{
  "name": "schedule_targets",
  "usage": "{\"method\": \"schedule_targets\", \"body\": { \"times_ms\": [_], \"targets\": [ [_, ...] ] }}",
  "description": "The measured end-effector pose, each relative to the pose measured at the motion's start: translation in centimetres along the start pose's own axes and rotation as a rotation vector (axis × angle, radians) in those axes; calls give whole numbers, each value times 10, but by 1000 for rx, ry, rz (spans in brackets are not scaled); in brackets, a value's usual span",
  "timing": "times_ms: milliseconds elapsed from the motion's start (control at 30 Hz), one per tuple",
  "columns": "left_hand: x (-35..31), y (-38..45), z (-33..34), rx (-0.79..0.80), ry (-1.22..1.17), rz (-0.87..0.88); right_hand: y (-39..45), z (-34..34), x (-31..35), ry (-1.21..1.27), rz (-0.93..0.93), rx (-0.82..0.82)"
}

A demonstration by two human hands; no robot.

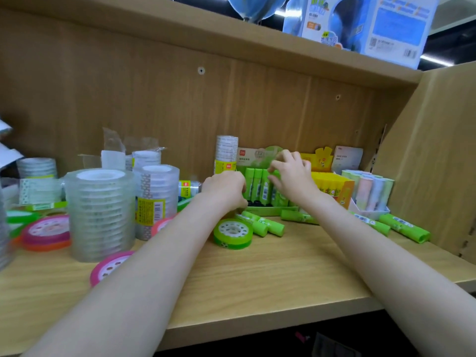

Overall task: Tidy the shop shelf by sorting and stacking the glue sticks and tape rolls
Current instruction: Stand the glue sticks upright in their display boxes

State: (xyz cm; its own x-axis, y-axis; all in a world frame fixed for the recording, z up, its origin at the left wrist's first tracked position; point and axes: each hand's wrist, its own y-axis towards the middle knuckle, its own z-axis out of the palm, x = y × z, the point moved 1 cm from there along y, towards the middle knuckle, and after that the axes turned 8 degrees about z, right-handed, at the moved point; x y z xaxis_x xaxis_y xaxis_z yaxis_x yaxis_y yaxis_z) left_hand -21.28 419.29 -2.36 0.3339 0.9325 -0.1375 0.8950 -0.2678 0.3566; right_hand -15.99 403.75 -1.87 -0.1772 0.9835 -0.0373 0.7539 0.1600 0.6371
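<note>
1. Your right hand point(291, 173) reaches over the green display box point(268, 210), its fingers curled round the top of one upright green glue stick point(274, 188), likely seating it in the row so the sticks stand packed together.
2. Your left hand point(224, 189) is curled at the box's left end, probably steadying it; what it grasps, if anything, I cannot tell.
3. Loose glue sticks point(268, 225) lie on the shelf point(283, 274) just in front of the box, more point(404, 228) to the right, not yet boxed.
4. The green tape roll point(232, 233) lies flat near them; clear tape stacks point(99, 215) stand to the left.
</note>
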Motion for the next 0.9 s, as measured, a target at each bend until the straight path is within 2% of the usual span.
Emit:
{"method": "schedule_targets", "body": {
  "times_ms": [100,200,233,367,400,500,600,667,767,900],
  "targets": [
    [-2,0,1,7,-7,23,-8,-14,-15,56,5,71],
    [-2,0,2,9,-24,41,-28,-41,-41,240,26,-65],
    [-1,0,2,4,-28,42,-37,-46,-48,257,13,-48],
    [-2,1,5,17,-34,77,-70,-34,-55,151,-95,302],
    [-1,1,5,18,-30,85,-74,-27,-56,143,-121,332],
    [0,1,5,7,-26,104,-76,-21,-59,178,-133,282],
    [0,2,5,1,-24,113,-66,-33,-57,501,-26,160],
    [1,2,5,2,-26,110,-55,-42,-45,622,0,56],
    [2,3,4,5,-29,96,-37,-40,-20,624,-26,-8],
    [3,5,5,8,-26,92,-21,-20,1,336,-128,-78]
  ]
}}
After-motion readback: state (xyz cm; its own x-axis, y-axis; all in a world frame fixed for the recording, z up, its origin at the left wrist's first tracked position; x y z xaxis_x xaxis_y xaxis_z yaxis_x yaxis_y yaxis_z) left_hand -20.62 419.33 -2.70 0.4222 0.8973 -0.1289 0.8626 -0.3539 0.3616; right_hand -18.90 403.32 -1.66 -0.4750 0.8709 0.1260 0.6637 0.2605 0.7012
